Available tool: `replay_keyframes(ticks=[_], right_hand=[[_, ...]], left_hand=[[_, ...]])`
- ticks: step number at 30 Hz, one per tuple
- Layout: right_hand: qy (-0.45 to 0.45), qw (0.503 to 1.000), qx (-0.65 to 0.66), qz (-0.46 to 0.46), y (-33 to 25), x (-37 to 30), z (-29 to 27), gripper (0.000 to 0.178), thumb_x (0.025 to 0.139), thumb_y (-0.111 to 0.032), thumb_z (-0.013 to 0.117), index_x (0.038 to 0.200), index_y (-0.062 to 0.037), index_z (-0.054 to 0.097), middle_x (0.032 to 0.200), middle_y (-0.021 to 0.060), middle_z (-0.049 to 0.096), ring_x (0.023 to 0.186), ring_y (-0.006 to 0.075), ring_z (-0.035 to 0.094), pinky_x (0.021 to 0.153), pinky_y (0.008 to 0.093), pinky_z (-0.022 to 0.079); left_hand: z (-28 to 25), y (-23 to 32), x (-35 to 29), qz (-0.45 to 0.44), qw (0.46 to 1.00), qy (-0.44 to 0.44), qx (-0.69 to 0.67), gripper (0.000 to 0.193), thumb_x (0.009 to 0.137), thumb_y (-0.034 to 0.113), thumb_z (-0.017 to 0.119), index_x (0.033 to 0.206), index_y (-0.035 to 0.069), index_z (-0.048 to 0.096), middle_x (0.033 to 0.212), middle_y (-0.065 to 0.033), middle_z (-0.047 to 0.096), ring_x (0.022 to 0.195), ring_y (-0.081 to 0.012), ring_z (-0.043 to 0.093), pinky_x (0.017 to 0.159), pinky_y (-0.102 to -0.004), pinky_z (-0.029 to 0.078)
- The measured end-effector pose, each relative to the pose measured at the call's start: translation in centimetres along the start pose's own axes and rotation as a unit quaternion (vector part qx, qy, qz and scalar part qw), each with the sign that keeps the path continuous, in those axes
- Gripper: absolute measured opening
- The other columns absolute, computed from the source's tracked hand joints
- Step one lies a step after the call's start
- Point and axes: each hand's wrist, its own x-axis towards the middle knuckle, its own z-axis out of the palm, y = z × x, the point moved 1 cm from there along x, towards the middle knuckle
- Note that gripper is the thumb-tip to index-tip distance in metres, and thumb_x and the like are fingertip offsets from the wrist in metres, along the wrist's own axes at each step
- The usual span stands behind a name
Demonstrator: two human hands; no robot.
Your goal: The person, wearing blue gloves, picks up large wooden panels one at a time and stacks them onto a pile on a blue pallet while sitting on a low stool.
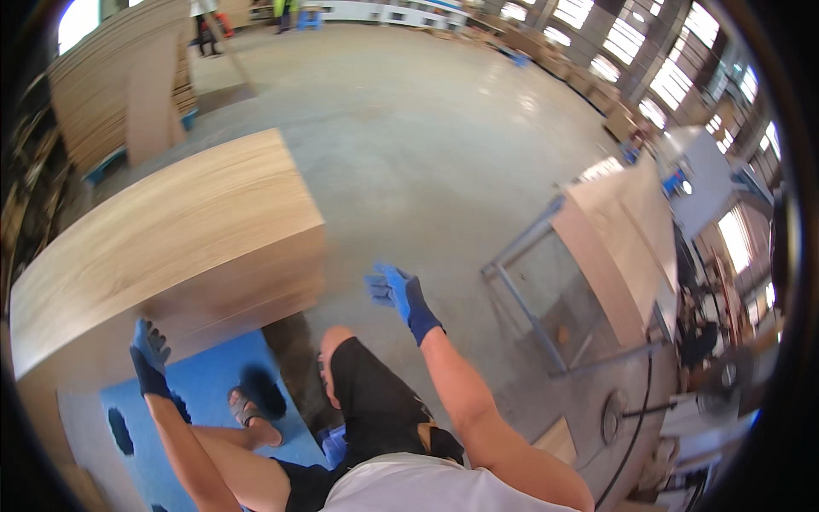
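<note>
My left hand [150, 346], in a blue work glove, is at the near long side of a stack of light wood-grain panels [171, 213]. Its fingers are stretched out with nothing in them; whether they touch the stack I cannot tell. My right hand [397, 290], gloved in the same blue, hangs in the air beyond the stack's right end. Its fingers are apart and hold nothing. One sandalled foot [247, 416] rests on a blue plastic pallet [217, 363] with dark round holes, beside the stack.
To the right, a metal frame stand [529, 299] carries thin wooden sheets [618, 247]. A pedestal fan [721, 392] and a black cable [636, 452] are at the lower right. Tall board stacks [111, 85] stand at far left, near a person [203, 21]. Grey floor [409, 128] stretches ahead.
</note>
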Motion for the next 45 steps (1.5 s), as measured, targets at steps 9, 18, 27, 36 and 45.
replay_keyframes(ticks=[9, 18, 27, 36, 45], right_hand=[[0.259, 0.897, 0.304, -0.189, -3.4, -19.3, -27.5, 0.037, 0.083, -0.038, 0.044, 0.105, -0.0094, 0.052, 0.102, 0.0078, 0.056, 0.090, 0.0213, 0.051, 0.078, 0.0356, 0.041], [0.358, 0.795, 0.319, -0.371, -12.0, -34.9, -39.6, 0.055, 0.081, -0.049, 0.044, 0.112, -0.0033, 0.048, 0.115, 0.0117, 0.051, 0.106, 0.0232, 0.048, 0.083, 0.0355, 0.044], [0.305, 0.846, 0.213, -0.382, -17.8, -37.7, -34.8, 0.048, 0.079, -0.038, 0.052, 0.110, -0.0009, 0.048, 0.102, 0.0130, 0.058, 0.087, 0.0246, 0.059, 0.062, 0.0303, 0.052], [0.040, 0.914, 0.360, -0.184, -13.2, -32.3, -15.4, 0.037, 0.086, -0.038, 0.044, 0.109, -0.0097, 0.048, 0.094, 0.0135, 0.058, 0.069, 0.0240, 0.056, 0.058, 0.0328, 0.045], [-0.382, 0.923, 0.035, -0.012, -9.3, -29.2, -9.5, 0.064, 0.086, -0.047, 0.035, 0.128, 0.0015, 0.028, 0.120, 0.0247, 0.042, 0.104, 0.0338, 0.048, 0.082, 0.0463, 0.041]], left_hand=[[16.4, -10.1, -17.3, -0.045, 0.963, -0.262, 0.048, 0.018, 0.079, 0.029, 0.053, 0.084, 0.012, 0.057, 0.070, -0.0010, 0.055, 0.058, -0.0114, 0.049, 0.047, -0.0246, 0.036], [19.0, -15.5, -23.2, 0.009, 0.901, -0.416, 0.122, 0.016, 0.083, 0.019, 0.045, 0.082, 0.006, 0.055, 0.070, -0.0008, 0.052, 0.060, -0.0112, 0.050, 0.053, -0.0234, 0.041], [20.7, -13.6, -25.5, -0.083, 0.923, -0.368, 0.071, 0.028, 0.082, 0.028, 0.052, 0.095, 0.004, 0.058, 0.082, -0.0046, 0.061, 0.067, -0.0128, 0.057, 0.058, -0.0242, 0.043], [28.2, -8.1, -37.4, -0.165, 0.762, -0.621, -0.074, 0.043, 0.086, 0.036, 0.045, 0.109, 0.000, 0.051, 0.103, -0.0118, 0.056, 0.092, -0.0180, 0.053, 0.078, -0.0297, 0.041], [20.0, 0.2, -35.5, 0.088, 0.809, -0.541, -0.213, 0.013, 0.080, 0.009, 0.052, 0.089, 0.001, 0.055, 0.083, -0.0115, 0.057, 0.073, -0.0194, 0.055, 0.067, -0.0298, 0.045]])
